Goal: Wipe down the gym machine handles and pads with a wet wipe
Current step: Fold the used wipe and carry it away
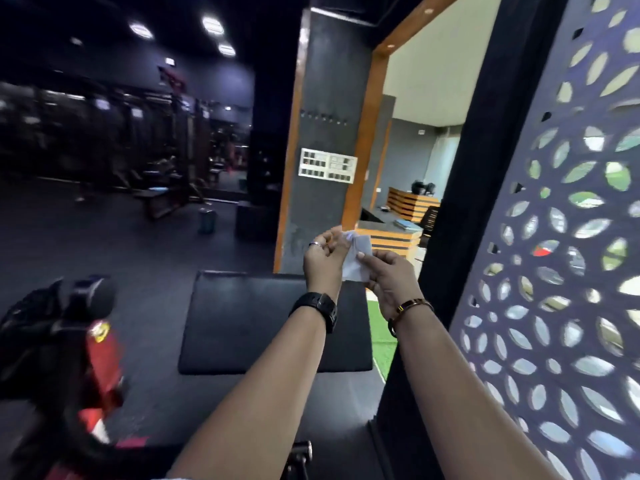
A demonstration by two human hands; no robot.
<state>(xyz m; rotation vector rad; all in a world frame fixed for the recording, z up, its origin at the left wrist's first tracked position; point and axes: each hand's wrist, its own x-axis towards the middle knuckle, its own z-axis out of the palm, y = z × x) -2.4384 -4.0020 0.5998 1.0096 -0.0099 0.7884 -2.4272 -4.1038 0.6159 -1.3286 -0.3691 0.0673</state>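
Note:
A small white wet wipe (356, 259) is held up in front of me between both hands. My left hand (323, 259), with a ring and a black watch on its wrist, pinches the wipe's upper left edge. My right hand (391, 275), with a bracelet on its wrist, pinches the wipe's right side. Below the hands lies a flat black pad (242, 323) of a gym machine. At the lower left stands a red and black machine part with a black roller pad (91, 296).
A dark perforated screen (561, 271) stands close on the right, with a black post (460, 202) beside it. A grey pillar with a wooden frame (325, 133) rises ahead. Dark gym machines (156, 161) fill the far left. A green floor strip (381, 327) shows beside the pad.

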